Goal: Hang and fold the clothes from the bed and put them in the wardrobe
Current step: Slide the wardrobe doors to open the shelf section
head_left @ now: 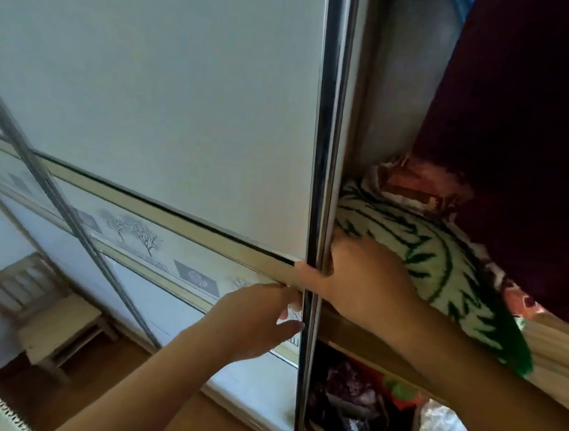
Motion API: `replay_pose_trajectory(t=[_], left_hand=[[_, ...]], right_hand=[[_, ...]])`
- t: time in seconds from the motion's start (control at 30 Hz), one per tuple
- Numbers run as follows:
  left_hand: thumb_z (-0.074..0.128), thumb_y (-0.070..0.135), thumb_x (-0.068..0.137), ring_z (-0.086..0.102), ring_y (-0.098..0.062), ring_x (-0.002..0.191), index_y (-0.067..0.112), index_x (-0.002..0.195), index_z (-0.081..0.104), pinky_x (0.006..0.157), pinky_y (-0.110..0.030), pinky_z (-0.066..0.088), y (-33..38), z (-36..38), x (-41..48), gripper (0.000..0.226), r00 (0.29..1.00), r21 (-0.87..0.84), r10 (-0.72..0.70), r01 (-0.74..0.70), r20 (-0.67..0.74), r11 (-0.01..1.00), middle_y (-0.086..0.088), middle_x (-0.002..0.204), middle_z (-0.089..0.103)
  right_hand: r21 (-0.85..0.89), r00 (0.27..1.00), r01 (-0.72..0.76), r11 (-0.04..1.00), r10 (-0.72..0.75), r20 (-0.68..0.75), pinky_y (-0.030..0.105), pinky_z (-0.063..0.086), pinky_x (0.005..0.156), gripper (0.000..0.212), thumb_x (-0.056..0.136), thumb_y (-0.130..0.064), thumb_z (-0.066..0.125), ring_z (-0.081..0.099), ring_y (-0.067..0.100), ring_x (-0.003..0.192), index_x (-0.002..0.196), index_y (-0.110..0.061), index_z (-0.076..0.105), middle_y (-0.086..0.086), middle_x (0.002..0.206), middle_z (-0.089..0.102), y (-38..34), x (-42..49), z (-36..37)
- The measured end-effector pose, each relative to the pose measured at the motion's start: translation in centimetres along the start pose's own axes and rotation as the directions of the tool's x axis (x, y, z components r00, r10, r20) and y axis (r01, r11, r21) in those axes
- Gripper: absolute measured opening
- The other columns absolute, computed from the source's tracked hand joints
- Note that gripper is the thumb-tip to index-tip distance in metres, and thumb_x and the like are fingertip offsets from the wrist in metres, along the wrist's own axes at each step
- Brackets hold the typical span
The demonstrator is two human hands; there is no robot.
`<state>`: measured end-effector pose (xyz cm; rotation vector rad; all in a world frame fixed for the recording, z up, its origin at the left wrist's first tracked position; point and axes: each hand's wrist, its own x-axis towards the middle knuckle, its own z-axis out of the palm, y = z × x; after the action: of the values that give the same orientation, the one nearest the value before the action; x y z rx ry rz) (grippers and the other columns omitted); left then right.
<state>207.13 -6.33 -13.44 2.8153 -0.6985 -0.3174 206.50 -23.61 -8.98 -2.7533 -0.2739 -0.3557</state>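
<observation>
At the door edge (330, 133), right hand (363, 280) fingers grasp it; left hand (256, 319) fingers' hold unclear

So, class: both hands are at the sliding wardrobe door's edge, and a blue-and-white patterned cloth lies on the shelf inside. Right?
No: the head view shows the patterned cloth is green and white, not blue. The left hand and right hand are at the door edge, the cloth on the shelf.
</observation>
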Motion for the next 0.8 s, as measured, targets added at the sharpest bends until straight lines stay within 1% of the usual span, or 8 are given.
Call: replay_pose_trajectory(t=[0.17,0.3,0.43,0.5,0.57,0.67,0.73,0.8], left_hand=[[0.054,0.048,0.098,0.057,0.0,0.091,0.039,0.123,0.059,0.087,-0.023,0.048,0.9,-0.3,0.5,0.027,0.992,0.018,0.124,-0.125,0.032,0.992,0.017,0.115,0.066],[0.053,0.05,0.098,0.048,0.004,0.089,0.044,0.13,0.053,0.085,-0.021,0.044,2.5,0.6,0.6,0.033,0.977,0.043,0.204,-0.207,0.07,0.977,0.019,0.118,0.063],[0.051,0.052,0.098,0.054,-0.002,0.109,0.043,0.137,0.048,0.094,-0.024,0.043,4.2,1.9,0.6,0.041,0.971,0.083,0.223,-0.229,0.082,0.97,0.02,0.126,0.06],[0.049,0.05,0.099,0.055,-0.005,0.115,0.042,0.137,0.049,0.096,-0.026,0.046,5.5,2.6,0.5,0.039,0.968,0.108,0.246,-0.25,0.047,0.962,0.019,0.125,0.061],[0.05,0.046,0.099,0.058,-0.006,0.112,0.041,0.13,0.053,0.09,-0.028,0.05,7.0,3.4,0.3,0.032,0.954,0.121,0.293,-0.285,-0.055,0.951,0.018,0.121,0.063],[0.056,0.033,0.095,0.06,-0.006,0.104,0.033,0.12,0.063,0.08,-0.025,0.053,9.5,4.0,-0.5,0.027,0.82,0.016,0.44,-0.467,-0.366,0.884,0.016,0.12,0.063],[0.061,0.019,0.093,0.059,-0.013,0.113,0.019,0.117,0.07,0.089,-0.03,0.053,11.0,3.6,-1.0,0.026,0.595,0.075,0.529,-0.619,-0.605,0.782,0.005,0.123,0.063],[0.068,0.012,0.09,0.052,-0.029,0.129,0.01,0.12,0.071,0.105,-0.046,0.044,12.4,2.9,-0.9,0.031,0.447,0.197,0.541,-0.613,-0.713,0.765,-0.009,0.136,0.057]], right_hand=[[0.004,0.993,-0.114,0.994,0.113,0.017,0.029,0.052,0.067,0.049,0.087,-0.07,0.053,0.061,0.013,0.078,0.111,-0.028,0.061,-0.008,0.095,0.068,0.9,-1.8,-1.0],[-0.004,0.981,-0.184,0.983,0.184,0.059,0.026,0.041,0.054,0.036,0.088,-0.065,0.057,0.051,0.006,0.063,0.081,-0.031,0.046,-0.011,0.072,0.054,2.4,-4.3,-2.7],[0.022,0.968,-0.246,0.969,0.244,0.056,0.027,0.033,0.05,0.041,0.089,-0.057,0.061,0.046,0.006,0.055,0.069,-0.032,0.035,-0.009,0.061,0.047,4.5,-7.6,-4.9],[0.027,0.961,-0.272,0.962,0.271,0.054,0.028,0.042,0.054,0.031,0.09,-0.058,0.06,0.053,0.007,0.061,0.079,-0.031,0.049,-0.008,0.068,0.055,6.0,-9.3,-5.6],[0.028,0.949,-0.315,0.949,0.313,0.037,0.032,0.053,0.067,0.037,0.089,-0.061,0.057,0.061,0.009,0.074,0.107,-0.029,0.059,-0.008,0.087,0.067,7.7,-11.2,-6.4],[0.035,0.926,-0.378,0.925,0.378,-0.004,0.028,0.05,0.067,0.047,0.086,-0.062,0.056,0.058,0.006,0.076,0.122,-0.032,0.055,-0.015,0.091,0.064,10.0,-14.2,-7.7],[0.005,0.909,-0.417,0.909,0.417,-0.019,0.024,0.041,0.06,0.05,0.082,-0.066,0.051,0.051,0.001,0.069,0.12,-0.034,0.051,-0.021,0.081,0.054,11.6,-16.2,-8.5],[-0.006,0.876,-0.482,0.876,0.481,-0.028,0.026,0.042,0.061,0.052,0.078,-0.069,0.048,0.052,0.004,0.071,0.118,-0.035,0.051,-0.019,0.084,0.058,12.9,-18.2,-9.4]])
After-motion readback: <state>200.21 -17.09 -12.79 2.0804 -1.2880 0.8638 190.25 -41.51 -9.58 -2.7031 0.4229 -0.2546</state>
